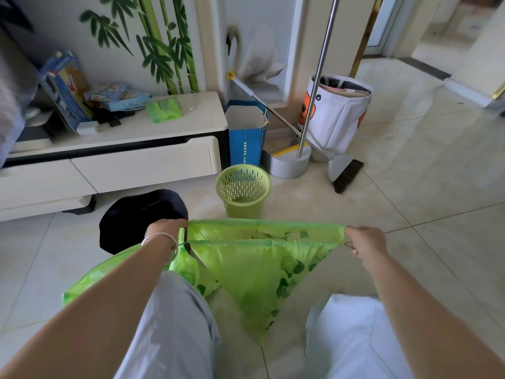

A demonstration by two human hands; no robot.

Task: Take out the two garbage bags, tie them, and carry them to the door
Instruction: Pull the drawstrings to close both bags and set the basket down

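Living-room corner with cleaning gear and a low cabinet

A green slotted wastebasket (243, 190) stands on the tiled floor (426, 170), just in front of a blue paper bag (247, 132). Right of that, a broom (345, 173) leans across a grey dustpan (287, 162) with an upright metal handle, beside a white fabric bin (338, 113) with an orange animal print. The white low cabinet (114, 157) at left carries boxes (65, 88) and a green packet (164, 109) under a bamboo wall mural (161, 42).

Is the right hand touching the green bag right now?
Touching. The head view shows the right hand pinching the far corner of the green bag, pulling its mouth taut.
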